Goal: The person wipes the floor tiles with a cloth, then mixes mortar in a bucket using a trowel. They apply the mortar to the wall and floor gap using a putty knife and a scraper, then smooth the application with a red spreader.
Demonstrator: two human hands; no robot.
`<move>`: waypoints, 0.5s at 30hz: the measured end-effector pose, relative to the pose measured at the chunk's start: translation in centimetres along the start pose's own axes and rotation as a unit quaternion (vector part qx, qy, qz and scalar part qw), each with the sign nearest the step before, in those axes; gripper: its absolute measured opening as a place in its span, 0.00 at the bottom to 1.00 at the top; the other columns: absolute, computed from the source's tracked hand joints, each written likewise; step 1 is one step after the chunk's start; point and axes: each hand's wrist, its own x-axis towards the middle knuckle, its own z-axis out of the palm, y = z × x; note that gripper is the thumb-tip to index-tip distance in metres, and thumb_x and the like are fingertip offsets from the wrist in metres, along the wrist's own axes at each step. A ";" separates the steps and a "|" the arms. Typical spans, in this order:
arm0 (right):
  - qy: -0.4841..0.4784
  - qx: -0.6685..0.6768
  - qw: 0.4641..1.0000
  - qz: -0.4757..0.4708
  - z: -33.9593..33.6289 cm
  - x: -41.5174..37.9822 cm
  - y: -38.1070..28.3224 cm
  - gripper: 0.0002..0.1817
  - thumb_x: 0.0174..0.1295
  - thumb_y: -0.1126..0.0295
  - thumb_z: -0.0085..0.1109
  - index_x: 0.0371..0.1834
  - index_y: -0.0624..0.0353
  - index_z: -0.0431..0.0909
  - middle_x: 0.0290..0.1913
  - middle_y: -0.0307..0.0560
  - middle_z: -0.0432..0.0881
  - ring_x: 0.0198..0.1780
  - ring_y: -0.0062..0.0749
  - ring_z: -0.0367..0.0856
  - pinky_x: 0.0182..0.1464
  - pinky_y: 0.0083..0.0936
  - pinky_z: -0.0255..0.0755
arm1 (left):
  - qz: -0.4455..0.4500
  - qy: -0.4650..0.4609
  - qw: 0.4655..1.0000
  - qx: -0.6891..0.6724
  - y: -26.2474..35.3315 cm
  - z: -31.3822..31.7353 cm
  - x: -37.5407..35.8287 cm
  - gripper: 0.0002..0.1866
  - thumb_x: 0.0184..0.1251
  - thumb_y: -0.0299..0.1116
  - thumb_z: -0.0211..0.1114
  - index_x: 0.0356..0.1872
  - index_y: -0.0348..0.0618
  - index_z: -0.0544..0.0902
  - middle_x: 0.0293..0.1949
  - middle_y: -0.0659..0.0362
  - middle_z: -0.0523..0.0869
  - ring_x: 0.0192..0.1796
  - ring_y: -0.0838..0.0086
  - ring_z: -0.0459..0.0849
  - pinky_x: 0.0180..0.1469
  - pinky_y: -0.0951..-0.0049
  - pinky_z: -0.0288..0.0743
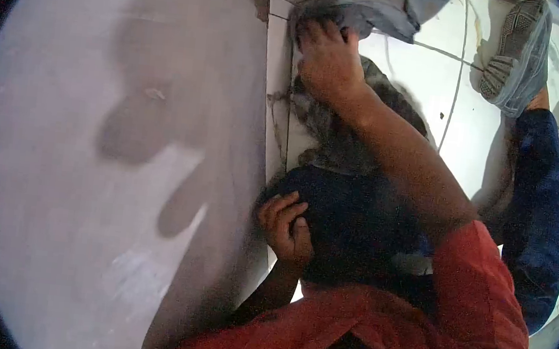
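My right hand (332, 61) presses bunched grey cloth (385, 15) onto the white floor tiles beside the base of the wall, its fingers curled over the material. A dark, smudged wet-looking patch or shadow (346, 127) lies below that hand; which it is, I cannot tell. On my bent knee (338, 201), in dark trousers, rests my left hand (287, 228), with slightly bent fingers apart and nothing visible held.
A pale wall (84, 86) fills the left side, with a tiled skirting (280, 72) along its foot. At the upper right are a shoe in clear plastic (520, 60) and a dark blue trouser leg (539, 195). White tiles (432, 81) lie between cloth and shoe.
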 end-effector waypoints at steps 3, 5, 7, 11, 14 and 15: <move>0.059 0.011 0.997 0.044 1.6 1.8 -0.3 0.23 0.59 0.61 0.56 0.56 0.58 0.79 0.60 0.51 0.75 0.65 0.46 0.69 0.61 0.57 0.59 | 0.000 -0.006 1.000 0.029 0.4 -0.3 0.0 0.12 0.69 0.36 0.54 0.41 0.42 0.83 0.49 0.51 0.85 0.55 0.57 0.78 0.67 0.51 0.61; 0.087 0.013 0.995 0.049 1.6 1.8 0.3 0.22 0.59 0.60 0.56 0.55 0.58 0.80 0.61 0.51 0.75 0.65 0.44 0.69 0.61 0.57 0.59 | -0.003 -0.011 1.000 0.026 0.5 -0.4 0.4 0.12 0.68 0.35 0.54 0.41 0.42 0.83 0.49 0.52 0.84 0.56 0.57 0.77 0.67 0.51 0.61; 0.054 -0.057 0.994 -0.076 0.2 1.2 3.0 0.17 0.59 0.59 0.54 0.46 0.53 0.84 0.54 0.49 0.79 0.60 0.46 0.73 0.60 0.53 0.61 | -0.002 -0.005 1.000 0.013 0.7 0.0 0.8 0.11 0.68 0.35 0.54 0.41 0.42 0.83 0.49 0.52 0.84 0.56 0.57 0.77 0.67 0.51 0.60; 0.047 -0.053 0.997 0.022 -2.2 1.8 4.0 0.15 0.56 0.58 0.58 0.44 0.50 0.85 0.52 0.50 0.80 0.59 0.46 0.74 0.61 0.53 0.60 | -0.014 0.015 1.000 0.017 0.7 -0.2 0.6 0.10 0.65 0.32 0.55 0.41 0.43 0.83 0.49 0.53 0.84 0.57 0.58 0.77 0.68 0.51 0.61; 0.139 0.045 0.988 -0.054 0.7 1.5 2.8 0.17 0.55 0.63 0.58 0.47 0.52 0.84 0.52 0.50 0.80 0.59 0.42 0.74 0.62 0.49 0.61 | -0.014 0.013 1.000 0.021 0.3 -0.2 0.3 0.10 0.64 0.32 0.56 0.41 0.44 0.83 0.49 0.54 0.85 0.57 0.58 0.76 0.67 0.51 0.61; 0.137 0.042 0.988 -0.049 1.6 1.8 3.0 0.17 0.55 0.63 0.58 0.47 0.52 0.84 0.52 0.50 0.80 0.59 0.42 0.74 0.62 0.49 0.61 | -0.006 0.003 1.000 0.012 0.1 -0.2 0.3 0.10 0.64 0.32 0.56 0.41 0.45 0.83 0.49 0.54 0.85 0.57 0.57 0.76 0.67 0.51 0.61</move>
